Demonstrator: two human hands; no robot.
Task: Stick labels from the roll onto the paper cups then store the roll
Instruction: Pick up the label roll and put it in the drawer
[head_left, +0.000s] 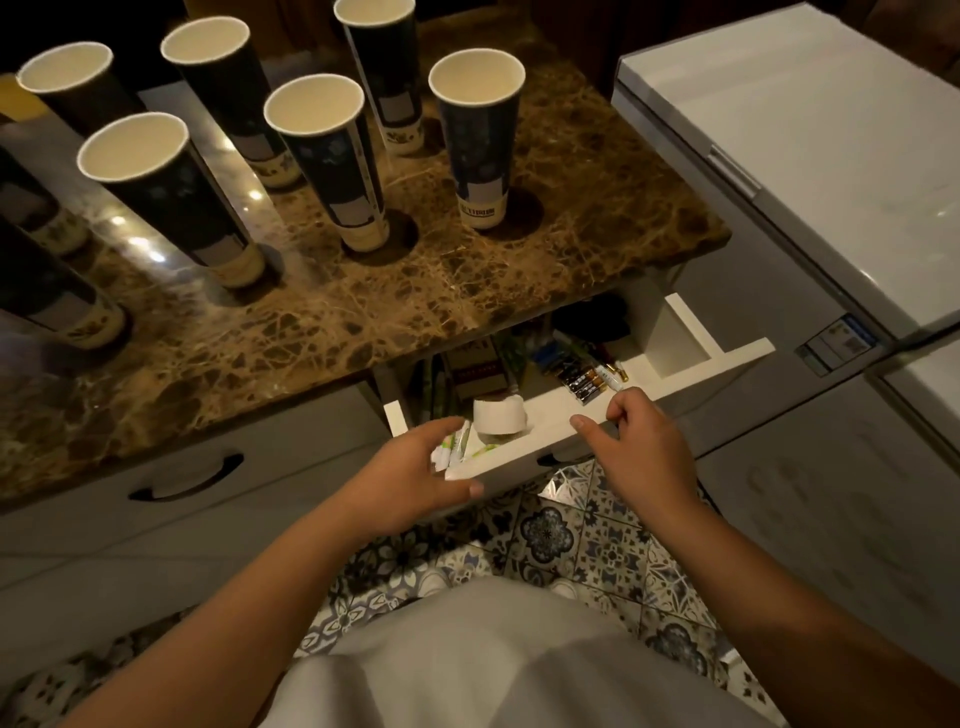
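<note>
Several tall dark paper cups (480, 140) stand upright on the brown marble counter (311, 322), each with a pale label on its side. Below the counter's right end a white drawer (675, 369) is pulled out. The white label roll (500, 414) lies inside it near the front wall. My left hand (415, 473) rests on the drawer's front left corner, fingers curled over the edge beside some small packets. My right hand (639, 441) grips the drawer's front wall, thumb on top.
The drawer also holds batteries (587, 382), a red box (475, 371) and other small items. A white chest freezer (810, 145) stands at the right. A closed drawer with a dark handle (187, 478) is at the left. Patterned floor tiles lie below.
</note>
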